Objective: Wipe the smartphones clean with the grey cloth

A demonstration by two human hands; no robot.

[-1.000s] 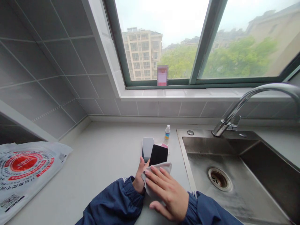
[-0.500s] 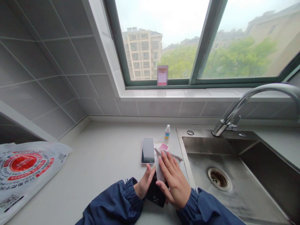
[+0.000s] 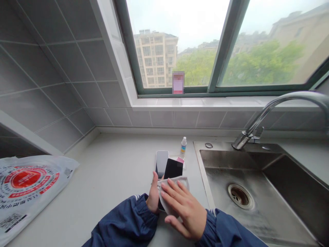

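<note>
My left hand point(image 3: 153, 195) grips the left edge of a black phone point(image 3: 173, 168) held above the grey counter point(image 3: 110, 178). My right hand point(image 3: 183, 209) presses a white cloth point(image 3: 169, 187) flat against the lower part of that phone's screen. A second phone with a white rim point(image 3: 161, 162) lies on the counter just behind my left hand. A small white dropper bottle point(image 3: 183, 145) stands behind the phones, beside a pink packet point(image 3: 180, 159).
A steel sink point(image 3: 257, 192) with a drain point(image 3: 240, 196) lies to the right, a curved faucet point(image 3: 272, 109) over it. A white plastic bag with red print point(image 3: 28, 185) lies at the left. Grey tiled walls and a window sill enclose the back.
The cloth was slid up the black phone half a second ago, then drawn back to its lower end. The phone's top is uncovered again and raised.
</note>
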